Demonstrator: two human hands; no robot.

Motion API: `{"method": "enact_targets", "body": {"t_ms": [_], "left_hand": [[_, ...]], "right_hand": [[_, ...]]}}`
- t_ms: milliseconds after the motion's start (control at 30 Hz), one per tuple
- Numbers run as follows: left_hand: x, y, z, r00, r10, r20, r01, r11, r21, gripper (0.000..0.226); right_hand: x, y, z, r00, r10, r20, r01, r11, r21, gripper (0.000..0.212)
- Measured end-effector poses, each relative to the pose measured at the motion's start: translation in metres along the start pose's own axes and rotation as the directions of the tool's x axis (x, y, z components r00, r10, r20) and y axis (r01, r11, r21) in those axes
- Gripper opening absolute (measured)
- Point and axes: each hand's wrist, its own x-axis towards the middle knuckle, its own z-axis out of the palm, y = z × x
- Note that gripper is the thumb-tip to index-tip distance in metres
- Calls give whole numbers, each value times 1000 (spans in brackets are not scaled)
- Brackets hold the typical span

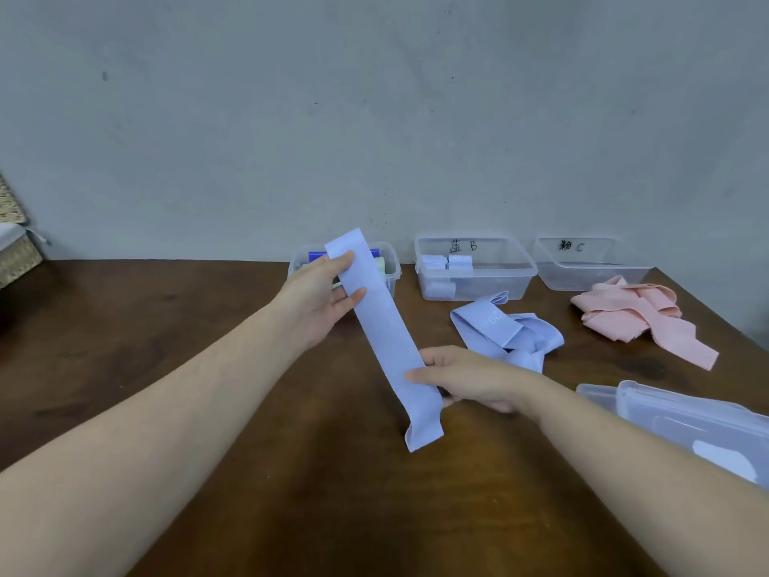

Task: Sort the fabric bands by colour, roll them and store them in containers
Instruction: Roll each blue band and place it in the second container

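Above the brown table (208, 368), both hands stretch one light-blue band (385, 339) flat.
Left hand (320, 299) pinches its upper end, right hand (466, 381) grips its lower part. Behind stand three clear containers: left container (393, 272) partly hidden by the band, container "B" (474, 268) holding rolled blue bands, container "C" (591, 264). Loose blue bands (507, 326) and pink bands (636, 318) lie nearby; clear lids (682, 414) sit right.
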Motion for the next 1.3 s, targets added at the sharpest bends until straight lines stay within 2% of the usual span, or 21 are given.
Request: {"method": "enact_targets", "body": {"t_ms": [133,267,333,433,500,567,633,733,800,900,1000,1067,1167,1300], "left_hand": [[15,-8,2,1000,-25,-19,25,1000,5,8],[39,-19,8,1000,-10,-24,12,998,63,14],[50,-27,12,1000,-19,2,19,992,124,21],[60,-39,20,1000,0,24,-6,961,276,18],[66,-49,25,1000,18,-1,-16,928,372,15],[72,-59,25,1000,3,-26,9,899,438,17],[80,-69,22,999,-24,-42,42,866,498,25],[85,-79,16,997,-18,-74,54,854,517,31],[86,-84,11,995,-40,-88,80,856,511,40],[80,-87,4,995,-57,-85,92,869,487,44],[63,-91,0,997,-38,-62,66,832,551,32],[46,-95,-4,1000,11,-26,9,759,651,21],[12,-105,-16,986,92,139,-166,614,772,14],[-38,-121,-42,914,91,395,-397,406,823,12]], "right_hand": [[0,5,9,994,112,10,-112,993,45,35],[2,9,18,991,124,54,-127,990,58,43],[3,10,22,990,127,61,-131,989,64,47],[3,14,26,986,152,60,-154,988,24,48],[1,15,27,984,170,48,-168,985,-39,44],[-3,16,27,981,195,-1,-193,972,-135,30],[-4,17,27,978,198,-73,-211,924,-319,21],[-4,23,27,968,194,-158,-249,808,-534,35],[-5,25,27,963,173,-207,-263,767,-585,42],[-9,28,24,964,144,-224,-253,761,-597,42],[-12,36,25,968,47,-248,-188,787,-588,39],[-17,45,28,958,-53,-281,-112,835,-539,33],[-31,59,35,924,-226,-307,23,836,-548,17],[-50,79,49,865,-423,-270,149,730,-667,30]]}}
